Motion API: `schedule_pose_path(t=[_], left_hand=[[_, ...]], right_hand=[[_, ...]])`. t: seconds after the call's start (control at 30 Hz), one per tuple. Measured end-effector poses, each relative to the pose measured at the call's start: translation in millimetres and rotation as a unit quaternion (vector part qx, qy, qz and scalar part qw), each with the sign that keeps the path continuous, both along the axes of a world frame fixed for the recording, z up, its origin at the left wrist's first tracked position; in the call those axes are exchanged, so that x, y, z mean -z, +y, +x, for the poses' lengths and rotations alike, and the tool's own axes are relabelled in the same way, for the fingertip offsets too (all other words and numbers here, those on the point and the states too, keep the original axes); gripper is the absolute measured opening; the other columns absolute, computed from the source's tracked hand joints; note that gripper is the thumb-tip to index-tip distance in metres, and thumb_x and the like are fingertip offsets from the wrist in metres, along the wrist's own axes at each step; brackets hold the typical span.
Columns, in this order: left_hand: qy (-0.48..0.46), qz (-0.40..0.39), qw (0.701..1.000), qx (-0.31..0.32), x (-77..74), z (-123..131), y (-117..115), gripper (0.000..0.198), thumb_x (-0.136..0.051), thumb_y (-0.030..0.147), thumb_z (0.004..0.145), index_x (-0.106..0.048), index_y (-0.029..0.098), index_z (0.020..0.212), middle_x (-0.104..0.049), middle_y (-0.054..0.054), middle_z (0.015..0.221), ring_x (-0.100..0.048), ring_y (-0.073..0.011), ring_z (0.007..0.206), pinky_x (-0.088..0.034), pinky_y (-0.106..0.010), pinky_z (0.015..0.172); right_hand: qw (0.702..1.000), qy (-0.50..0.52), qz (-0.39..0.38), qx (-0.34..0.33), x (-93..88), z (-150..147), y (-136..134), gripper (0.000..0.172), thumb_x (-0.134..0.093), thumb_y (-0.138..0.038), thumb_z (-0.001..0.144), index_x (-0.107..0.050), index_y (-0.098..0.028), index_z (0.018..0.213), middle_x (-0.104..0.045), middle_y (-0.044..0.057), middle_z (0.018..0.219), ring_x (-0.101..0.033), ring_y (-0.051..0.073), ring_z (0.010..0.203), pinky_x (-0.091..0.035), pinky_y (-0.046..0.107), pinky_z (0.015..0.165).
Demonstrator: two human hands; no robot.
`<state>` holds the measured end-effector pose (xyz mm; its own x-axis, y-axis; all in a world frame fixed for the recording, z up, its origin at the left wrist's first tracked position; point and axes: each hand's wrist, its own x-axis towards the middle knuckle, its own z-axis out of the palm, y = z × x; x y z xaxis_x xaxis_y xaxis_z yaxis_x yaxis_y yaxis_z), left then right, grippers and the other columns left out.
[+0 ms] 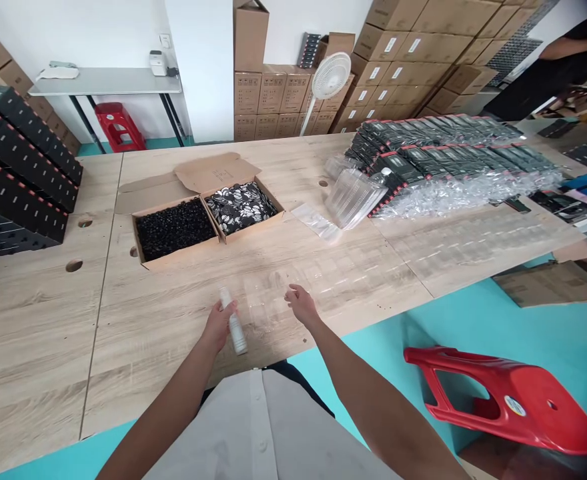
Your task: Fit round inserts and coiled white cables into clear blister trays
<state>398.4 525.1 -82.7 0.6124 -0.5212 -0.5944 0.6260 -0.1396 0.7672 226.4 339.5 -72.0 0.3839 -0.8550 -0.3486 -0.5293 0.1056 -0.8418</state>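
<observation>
The left hand [218, 325] has its fingers clamped around a white roll [232, 321], held tilted just above or against the near edge of the bench [43, 320]; which, I cannot tell. Beside it, the right hand [301, 305] is over clear plastic bags [257, 312] spread flat in a row, its fingers curled; whether they are pinched together I cannot tell. Farther in, two open cardboard boxes [183, 251] stand side by side, one full of small black pieces [176, 228], the other of round black-and-white pieces [241, 207]. To their right lie a pile of clear sleeves [356, 195] and stacked black packages [448, 155]. Beyond the bench stand a white fan [331, 75] and brown cartons [278, 93].
</observation>
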Motion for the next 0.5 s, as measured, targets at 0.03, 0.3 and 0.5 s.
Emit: schedule_pose_path(t=[0.03,0.3,0.5], left_hand=[[0.001,0.004,1.000,-0.002,-0.1,-3.7,-0.6,0.054,-0.086,0.043,0.058,-0.061,0.017,0.098,-0.062,-0.005,0.080,-0.062,-0.0184,0.072,-0.047,-0.031,0.066],[-0.029,-0.042,0.999,0.009,-25.5,-19.0,-7.2,0.062,-0.084,0.042,0.062,-0.058,0.017,0.112,-0.064,-0.008,0.094,-0.062,-0.0200,0.082,-0.046,-0.030,0.073],[-0.009,-0.114,0.993,-0.001,-31.4,-12.1,-2.3,0.047,-0.084,0.042,0.060,-0.060,0.015,0.090,-0.062,-0.004,0.079,-0.060,-0.0165,0.073,-0.047,-0.029,0.071]], right_hand=[[1.000,0.010,-0.016,-0.005,-2.7,1.8,0.5,0.036,-0.055,-0.027,0.080,-0.060,-0.018,0.115,-0.065,0.012,0.108,-0.061,0.026,0.104,-0.047,0.042,0.091],[0.971,-0.070,0.008,-0.228,-36.1,46.2,70.5,0.022,-0.059,-0.035,0.079,-0.069,-0.018,0.089,-0.067,0.005,0.093,-0.060,0.020,0.084,-0.046,0.034,0.080],[0.935,-0.209,0.241,-0.158,-27.6,69.0,105.0,0.027,-0.070,-0.042,0.070,-0.057,-0.018,0.065,-0.057,-0.003,0.064,-0.050,0.012,0.063,-0.042,0.026,0.064]])
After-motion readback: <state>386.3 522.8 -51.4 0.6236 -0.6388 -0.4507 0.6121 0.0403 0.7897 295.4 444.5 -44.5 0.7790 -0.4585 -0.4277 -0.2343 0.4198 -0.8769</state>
